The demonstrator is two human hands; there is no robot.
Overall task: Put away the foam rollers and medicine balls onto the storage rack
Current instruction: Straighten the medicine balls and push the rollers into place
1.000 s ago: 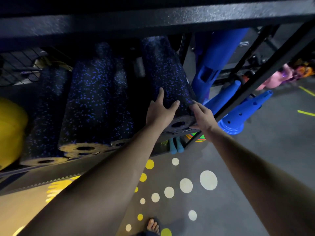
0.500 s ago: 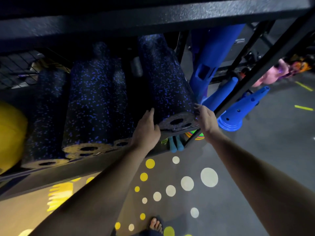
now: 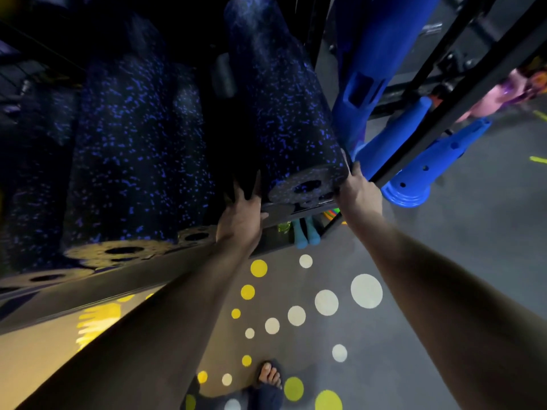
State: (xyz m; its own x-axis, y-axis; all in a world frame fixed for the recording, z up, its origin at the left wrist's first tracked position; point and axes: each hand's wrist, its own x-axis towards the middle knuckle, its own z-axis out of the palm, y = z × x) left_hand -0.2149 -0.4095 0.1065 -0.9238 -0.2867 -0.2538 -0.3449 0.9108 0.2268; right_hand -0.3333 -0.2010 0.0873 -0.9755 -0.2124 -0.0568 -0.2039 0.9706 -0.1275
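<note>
Both hands now flank the foam roller [image 3: 284, 119] on the rack shelf [image 3: 278, 213], the left hand [image 3: 241, 214] slipped off its top with a straight-fingered, unclosed grip, the right hand [image 3: 356, 192] with a grip that cannot be told; the roller seems stowed.

Black foam roller [image 3: 284, 119] on the right, peppered all over with little blue flecks, end face more of a grey speckle round a dark hole. Same black-with-blue-confetti look on the other rollers [image 3: 133, 143] to the left, ends catching a yellowish tint. Plain matte black rack [image 3: 461, 93]. Bright solid blue cones [image 3: 420, 170], plus a pink blob [image 3: 488, 99] behind, too blurry to name. Tall tube [image 3: 376, 54] next to the cones, same blue shade. Two teal bits [image 3: 306, 233] under the shelf. Grey floor [image 3: 473, 261] scattered with polka dots, yellow dots [image 3: 258, 268] and white dots [image 3: 366, 290] mixed, and a yellow-green stripe [image 3: 537, 159] far right. Tan-yellow floor patch [image 3: 38, 350] lower left with brighter yellow bars.
</note>
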